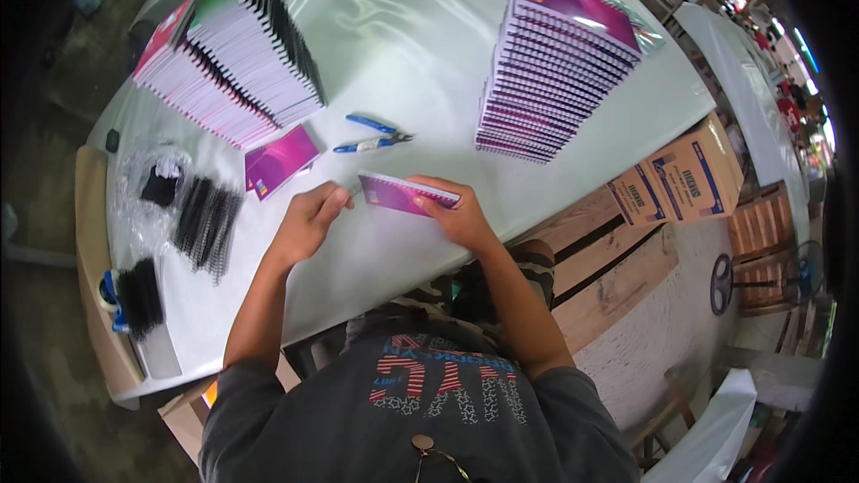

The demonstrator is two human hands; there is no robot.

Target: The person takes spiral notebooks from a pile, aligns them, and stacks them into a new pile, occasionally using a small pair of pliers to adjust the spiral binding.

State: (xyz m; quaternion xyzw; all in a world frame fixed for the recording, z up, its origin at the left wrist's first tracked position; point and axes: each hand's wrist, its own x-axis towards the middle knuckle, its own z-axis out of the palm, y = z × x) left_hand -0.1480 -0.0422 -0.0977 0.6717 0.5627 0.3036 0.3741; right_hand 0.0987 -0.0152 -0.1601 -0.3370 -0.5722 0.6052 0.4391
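Observation:
In my right hand is a small purple-covered notebook, its long edge facing away from me and the thumb lying on its cover. My left hand is closed in a pinch just off the notebook's left end; what sits between its fingertips is too small to make out. Beyond the hands, blue-handled cutting pliers lie on the table with their handles spread. Loose purple covers rest to the left of the pliers.
Tall stacks of notebooks stand on the white-covered table: purple spiral-bound ones at right, green and red ones at left. Black binding coils and a plastic bag lie left. Cardboard boxes sit beside the table's right edge.

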